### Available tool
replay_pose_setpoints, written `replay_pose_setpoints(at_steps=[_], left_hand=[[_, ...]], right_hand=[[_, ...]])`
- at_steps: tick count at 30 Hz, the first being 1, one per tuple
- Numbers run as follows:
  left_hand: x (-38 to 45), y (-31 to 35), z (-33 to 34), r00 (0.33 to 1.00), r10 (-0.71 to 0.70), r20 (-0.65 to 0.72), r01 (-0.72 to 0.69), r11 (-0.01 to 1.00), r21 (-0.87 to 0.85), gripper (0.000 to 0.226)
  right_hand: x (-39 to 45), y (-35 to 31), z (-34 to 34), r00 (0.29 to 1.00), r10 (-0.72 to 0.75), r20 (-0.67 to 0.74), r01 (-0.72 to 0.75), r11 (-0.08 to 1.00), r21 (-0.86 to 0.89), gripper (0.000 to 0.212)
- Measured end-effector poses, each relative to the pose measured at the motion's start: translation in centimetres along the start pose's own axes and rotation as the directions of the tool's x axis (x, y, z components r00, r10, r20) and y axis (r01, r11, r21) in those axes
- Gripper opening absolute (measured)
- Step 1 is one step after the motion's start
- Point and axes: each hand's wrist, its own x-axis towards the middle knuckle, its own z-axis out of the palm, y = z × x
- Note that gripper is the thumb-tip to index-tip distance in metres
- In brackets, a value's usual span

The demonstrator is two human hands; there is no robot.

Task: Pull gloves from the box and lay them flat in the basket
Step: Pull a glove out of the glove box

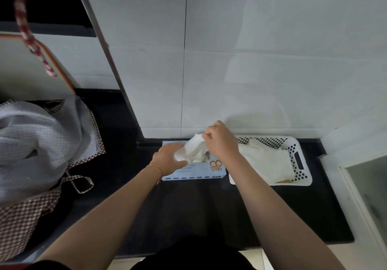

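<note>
A light blue glove box [194, 172] with a cartoon print lies on the black counter against the tiled wall. My left hand [168, 160] rests flat on the box's left part, fingers spread, touching the bunch of gloves. My right hand [222, 141] pinches a white glove [193, 149] that rises crumpled out of the box's opening. Right of the box stands a white perforated basket [301, 164], where white gloves [266, 162] lie spread flat. My right forearm hides the basket's left edge.
A grey cloth with a brown checked border [39, 144] is heaped on the left of the black counter [188, 207]. A red-and-white checked strap [27, 29] hangs at the top left. A glass pane [368, 192] borders the right.
</note>
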Motion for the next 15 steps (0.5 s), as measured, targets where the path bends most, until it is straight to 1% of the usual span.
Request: replay_pose_setpoints(at_steps=[2,4,5,7,8,10,11,12,13,14,15], left_hand=[[0.1,0.7,-0.3,0.997,-0.005,-0.078,0.007,1.000,0.020,0.046],[0.3,1.5,-0.7,0.987,-0.033,-0.157,0.036,0.999,0.019,0.030],[0.3,1.9,-1.0,0.984,-0.041,-0.173,0.048,0.998,0.038,0.027],[0.4,2.5,-1.5,0.990,-0.043,-0.131,0.060,0.989,0.133,0.023],[0.4,2.8,-1.7,0.994,-0.042,-0.100,0.059,0.983,0.175,0.024],[0.5,3.2,-2.3,0.996,-0.023,-0.081,0.042,0.970,0.239,0.028],[0.5,3.4,-2.8,0.996,-0.011,-0.087,0.033,0.965,0.259,0.028],[0.5,3.8,-3.4,0.995,-0.001,-0.101,0.028,0.964,0.263,0.027],[0.4,4.1,-3.9,0.993,0.000,-0.121,0.029,0.970,0.241,0.026],[0.5,4.5,-4.5,0.991,-0.001,-0.137,0.027,0.981,0.190,0.025],[0.5,4.8,-4.9,0.989,-0.003,-0.147,0.021,0.993,0.119,0.024]], right_hand=[[-0.2,0.6,0.1,0.998,0.056,0.006,-0.056,0.997,-0.052,0.029],[-0.6,0.5,0.2,0.996,0.090,-0.001,-0.089,0.989,-0.116,0.032],[-0.8,0.3,0.2,0.995,0.095,-0.005,-0.095,0.984,-0.150,0.033],[-1.1,0.1,0.1,0.995,0.104,0.011,-0.099,0.972,-0.214,0.030],[-1.2,0.0,0.1,0.993,0.113,0.028,-0.103,0.967,-0.232,0.029],[-1.3,-0.1,0.4,0.990,0.127,0.059,-0.109,0.962,-0.250,0.028],[-1.4,-0.3,0.4,0.990,0.133,0.057,-0.116,0.965,-0.237,0.021],[-1.5,-0.6,0.3,0.991,0.125,0.046,-0.113,0.972,-0.208,0.008],[-1.5,-0.8,0.3,0.996,0.093,0.006,-0.090,0.983,-0.158,0.016],[-1.4,-1.1,0.3,0.999,0.033,-0.007,-0.034,0.991,-0.128,0.034],[-1.3,-1.5,0.3,0.999,-0.042,0.013,0.043,0.995,-0.086,0.047]])
